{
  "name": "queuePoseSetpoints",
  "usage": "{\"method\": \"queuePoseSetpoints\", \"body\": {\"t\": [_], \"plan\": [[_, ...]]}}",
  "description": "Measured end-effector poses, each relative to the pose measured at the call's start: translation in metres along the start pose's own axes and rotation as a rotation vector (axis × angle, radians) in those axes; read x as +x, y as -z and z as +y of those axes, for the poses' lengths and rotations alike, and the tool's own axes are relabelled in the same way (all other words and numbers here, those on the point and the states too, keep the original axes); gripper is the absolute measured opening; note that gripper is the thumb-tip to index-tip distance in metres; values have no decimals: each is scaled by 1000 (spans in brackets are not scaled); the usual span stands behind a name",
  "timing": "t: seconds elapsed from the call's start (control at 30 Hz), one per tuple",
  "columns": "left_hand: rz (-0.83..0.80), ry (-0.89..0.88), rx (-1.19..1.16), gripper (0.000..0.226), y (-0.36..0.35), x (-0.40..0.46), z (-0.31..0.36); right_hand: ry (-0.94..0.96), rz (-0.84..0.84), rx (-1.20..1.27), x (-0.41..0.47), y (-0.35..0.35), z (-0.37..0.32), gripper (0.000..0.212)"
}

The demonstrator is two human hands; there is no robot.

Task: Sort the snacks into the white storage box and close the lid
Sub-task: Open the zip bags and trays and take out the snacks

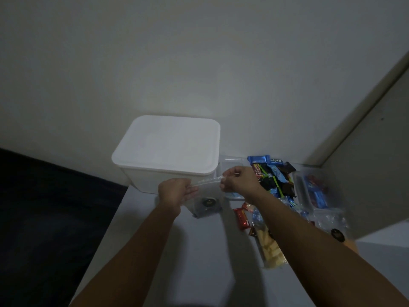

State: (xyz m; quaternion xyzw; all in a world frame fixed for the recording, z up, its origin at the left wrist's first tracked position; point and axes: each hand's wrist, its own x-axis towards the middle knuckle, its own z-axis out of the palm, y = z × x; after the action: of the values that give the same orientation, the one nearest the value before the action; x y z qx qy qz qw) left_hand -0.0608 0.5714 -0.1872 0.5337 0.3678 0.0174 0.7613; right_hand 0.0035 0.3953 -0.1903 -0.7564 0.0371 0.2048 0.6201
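A view from above of a person's two bare forearms reaching forward over a pale table (199, 262) set against a plain wall. At the back of the table stands the white storage box (152, 180), its white lid (166, 145) already resting on top. So the box would have to be opened before anything goes in.

Just in front of the box, both hands meet on a clear plastic pouch (205, 196) with a dark round label near its lower end. The left hand (174, 191) is closed around the pouch's upper left edge, fingers curled and thumb on top. The right hand (238, 180) pinches the upper right edge between fingertips, the other fingers folded in. The pouch's top is stretched taut between them — it looks as though the person is pressing its seal shut or pulling it open; which one cannot be told.

To the right, the snacks wait in a loose spread: a pile of blue and dark wrappers (274, 176), a clear tray (314, 193) holding blue and red packets, small red bars (242, 218), and a bag of pale sticks (271, 249). All lie outside the box.
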Motion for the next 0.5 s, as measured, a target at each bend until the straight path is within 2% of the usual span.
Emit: {"method": "queuePoseSetpoints", "body": {"t": [0.2,0.33,0.5], "plan": [[64,-73,128,23,5,5,-10,40,84,-53,7,-6,3,20],[124,-109,220,38,4,7,-18,44,95,-74,8,-1,10,40],[205,-85,392,50,2,5,-36,-13,155,-65,7,23,23,27]]}}
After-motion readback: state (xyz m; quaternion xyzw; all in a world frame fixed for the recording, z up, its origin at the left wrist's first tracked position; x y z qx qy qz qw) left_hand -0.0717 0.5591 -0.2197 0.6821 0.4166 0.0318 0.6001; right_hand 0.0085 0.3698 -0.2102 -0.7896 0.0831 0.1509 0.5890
